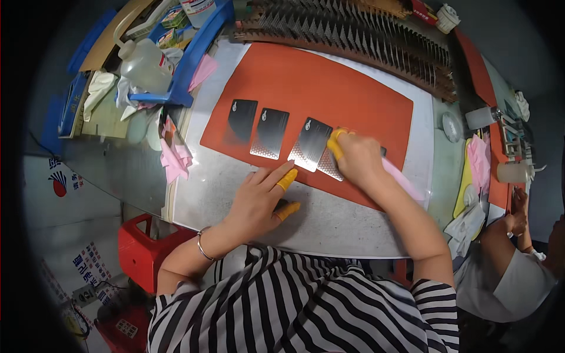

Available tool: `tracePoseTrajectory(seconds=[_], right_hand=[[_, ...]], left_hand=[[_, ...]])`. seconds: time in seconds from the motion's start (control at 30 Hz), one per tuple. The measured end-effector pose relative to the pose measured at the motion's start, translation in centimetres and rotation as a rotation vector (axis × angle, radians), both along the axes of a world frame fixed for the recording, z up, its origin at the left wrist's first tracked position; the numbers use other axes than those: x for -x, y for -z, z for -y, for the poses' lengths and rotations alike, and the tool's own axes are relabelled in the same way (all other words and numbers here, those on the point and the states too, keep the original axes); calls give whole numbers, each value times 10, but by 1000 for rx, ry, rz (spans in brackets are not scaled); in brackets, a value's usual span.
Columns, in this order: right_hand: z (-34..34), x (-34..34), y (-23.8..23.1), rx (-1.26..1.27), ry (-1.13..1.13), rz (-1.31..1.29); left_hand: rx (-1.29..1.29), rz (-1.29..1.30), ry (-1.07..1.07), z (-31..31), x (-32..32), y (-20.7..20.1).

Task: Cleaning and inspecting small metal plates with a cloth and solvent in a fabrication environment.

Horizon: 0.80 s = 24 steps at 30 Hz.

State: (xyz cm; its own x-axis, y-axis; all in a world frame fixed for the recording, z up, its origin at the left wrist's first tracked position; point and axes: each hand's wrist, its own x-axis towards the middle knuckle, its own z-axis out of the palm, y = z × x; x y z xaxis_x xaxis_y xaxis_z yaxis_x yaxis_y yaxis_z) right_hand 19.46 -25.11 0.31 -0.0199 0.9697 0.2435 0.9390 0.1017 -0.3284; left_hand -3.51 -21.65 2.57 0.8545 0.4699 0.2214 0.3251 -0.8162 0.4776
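Note:
Several black-and-silver cards that look like metal lie in a row on an orange-red mat; among them are a leftmost card [242, 119], a second card [270, 133] and a third card [311, 143]. My left hand [254, 199], with yellow finger covers on two fingers, stretches over the mat's near edge. One fingertip meets the third card's lower corner. My right hand [358, 157], also in yellow finger covers, is closed with curled fingers over a fourth card [331, 167], partly hidden beneath it. What those fingers pinch is hidden. Pink cloth [403, 179] shows beside the right wrist.
A rack of thin upright plates [353, 38] stands behind the orange-red mat [306, 70]. At left is a blue tray [182, 82] with a squeeze bottle [146, 66]. A red stool [138, 250] is below. Another person's arm [518, 215] shows at right.

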Motion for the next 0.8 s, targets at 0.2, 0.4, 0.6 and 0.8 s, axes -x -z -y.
tracePoseTrajectory(seconds=[0.2, 0.4, 0.6, 0.8], right_hand=[[4, 32, -4, 110, -209, 42], [-24, 21, -1, -47, -112, 26], [-64, 5, -4, -51, -5, 83], [-52, 51, 4, -1, -259, 92]], left_hand=[[16, 23, 7, -7, 5, 9], [30, 33, 7, -7, 5, 9], [121, 143, -9, -7, 11, 12], [-8, 28, -180, -29, 38, 9]])
